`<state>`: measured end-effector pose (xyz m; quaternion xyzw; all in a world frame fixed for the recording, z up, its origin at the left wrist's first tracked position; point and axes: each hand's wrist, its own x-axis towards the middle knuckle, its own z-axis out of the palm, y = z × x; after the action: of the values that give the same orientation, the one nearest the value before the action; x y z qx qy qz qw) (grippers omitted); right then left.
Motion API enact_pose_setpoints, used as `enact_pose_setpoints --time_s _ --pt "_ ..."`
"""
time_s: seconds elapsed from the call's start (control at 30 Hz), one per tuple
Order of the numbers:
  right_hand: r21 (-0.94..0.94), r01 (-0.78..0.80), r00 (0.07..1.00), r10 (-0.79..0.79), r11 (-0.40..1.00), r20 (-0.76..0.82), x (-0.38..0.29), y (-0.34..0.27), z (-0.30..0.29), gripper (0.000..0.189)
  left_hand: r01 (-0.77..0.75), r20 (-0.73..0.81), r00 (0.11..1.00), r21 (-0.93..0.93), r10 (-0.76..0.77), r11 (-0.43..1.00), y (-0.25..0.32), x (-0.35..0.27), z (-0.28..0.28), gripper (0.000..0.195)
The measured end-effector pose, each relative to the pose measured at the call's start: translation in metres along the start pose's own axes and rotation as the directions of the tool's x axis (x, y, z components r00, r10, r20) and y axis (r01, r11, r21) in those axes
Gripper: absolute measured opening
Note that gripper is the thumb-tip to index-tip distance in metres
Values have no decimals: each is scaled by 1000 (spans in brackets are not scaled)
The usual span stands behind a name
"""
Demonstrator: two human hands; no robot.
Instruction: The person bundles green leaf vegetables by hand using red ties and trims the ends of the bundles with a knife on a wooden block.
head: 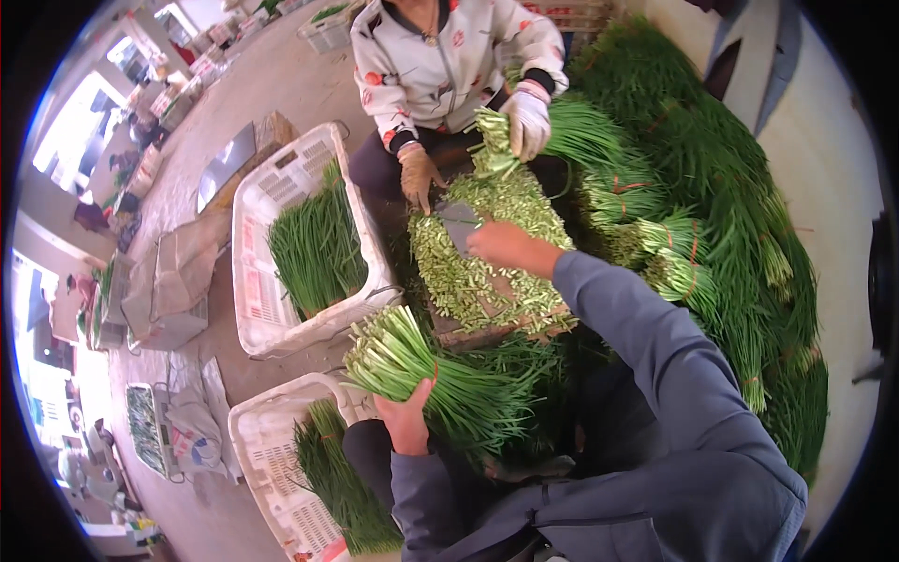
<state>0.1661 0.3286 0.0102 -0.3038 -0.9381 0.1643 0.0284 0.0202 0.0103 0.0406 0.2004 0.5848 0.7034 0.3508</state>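
Note:
My left hand (407, 419) grips a bunch of green garlic chives (449, 376), tied with a red band, its pale cut ends towards the upper left. My right hand (497, 246) is closed at the edge of a grey knife blade (460, 223); the handle is hidden, apparently inside my fist. A thin green leaf lies across the blade. Beneath is a cutting board (499, 284) strewn with short pale stem pieces. Across from me, a co-worker's white-gloved hand (528, 123) holds another bunch (494, 144), and their brown-gloved hand (420, 175) is beside the blade.
White plastic crates (246, 309) (246, 449) with chives stand to my left. Banded bunches (674, 235) and a large heap of chives (737, 211) lie along the wall at right. Covered crates (168, 281) and a filled crate (145, 428) are farther left.

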Motion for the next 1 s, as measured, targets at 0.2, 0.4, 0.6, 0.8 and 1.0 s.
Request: enact_pose_setpoints --time_s 0.2,0.4,0.6,0.8,1.0 --pt "372 188 982 -174 909 -71 -6 -88 -23 24 57 73 996 21 -58 998 -1 13 -12 68" --pt "573 236 937 -28 784 -347 -87 -134 -28 12 -9 18 1000 -118 11 993 12 26 -9 62" --pt "701 45 934 220 712 -283 -155 -161 -38 9 -181 -58 983 -345 172 921 18 38 -34 55" --pt "511 324 870 -38 796 -492 -172 -231 -30 19 -165 -54 986 -448 158 879 34 14 -29 48" --pt "238 457 775 -252 857 -580 -164 -281 -25 26 -97 -7 994 -466 105 880 55 -31 -16 51"
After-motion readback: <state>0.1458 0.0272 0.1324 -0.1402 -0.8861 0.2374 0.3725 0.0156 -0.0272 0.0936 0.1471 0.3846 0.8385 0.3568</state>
